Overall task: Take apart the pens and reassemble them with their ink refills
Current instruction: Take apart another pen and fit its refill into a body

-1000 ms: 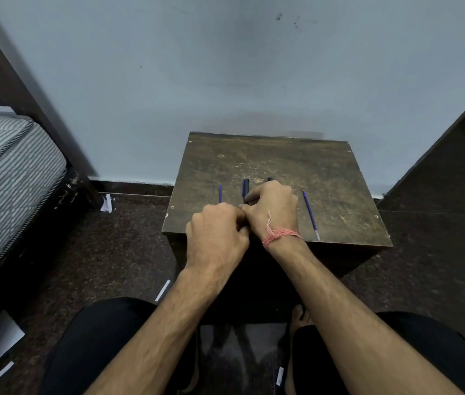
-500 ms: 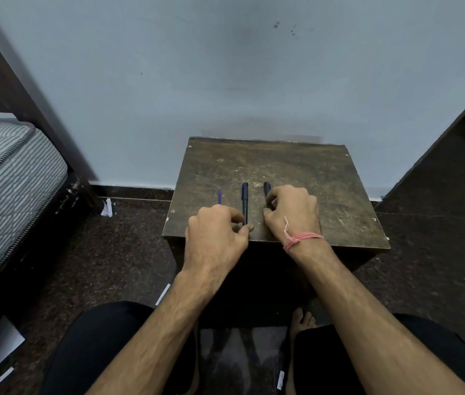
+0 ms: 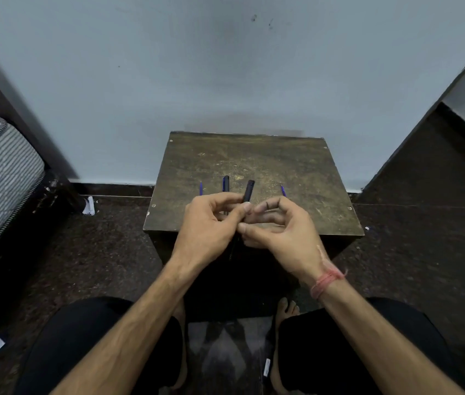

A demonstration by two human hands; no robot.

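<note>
My left hand and my right hand meet over the front edge of a small dark wooden table. Both pinch a black pen that is raised off the table; its upper end sticks out above my fingers, the lower part is hidden between my hands. A second black pen lies on the table behind my left hand. One blue ink refill lies at the left and another blue refill at the right, each partly hidden by a hand.
The table stands against a pale wall. A striped mattress on a dark bed frame is at the left. Dark floor surrounds the table, with paper scraps on it. My knees and bare feet are below.
My hands were resting on the table by the pens. They have since lifted one black pen off the surface and turned palms inward, holding it between them. The right refill shows again.
</note>
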